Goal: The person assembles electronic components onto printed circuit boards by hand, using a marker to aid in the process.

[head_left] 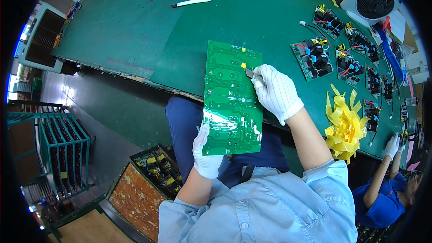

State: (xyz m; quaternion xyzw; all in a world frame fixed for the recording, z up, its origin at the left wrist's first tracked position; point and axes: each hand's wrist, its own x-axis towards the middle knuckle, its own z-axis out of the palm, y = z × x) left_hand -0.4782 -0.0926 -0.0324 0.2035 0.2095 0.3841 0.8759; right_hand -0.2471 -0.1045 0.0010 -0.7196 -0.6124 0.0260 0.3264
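A green printed circuit board stands tilted over the bench's front edge, its solder side facing me. My left hand, in a white glove, is closed on the board's lower left edge. My right hand, in a white striped glove, pinches a small flat grey blade-like tool at the board's upper right. Beside the tool's tip is a small yellow tape piece; another yellow tape piece sits near the board's top edge. The rest of the tool is hidden in my fingers.
Several assembled circuit boards lie on the green bench to the right. Yellow tape strips hang near its edge. White-handled tools and a fan are farther back. A crate stands lower left; a co-worker works at right.
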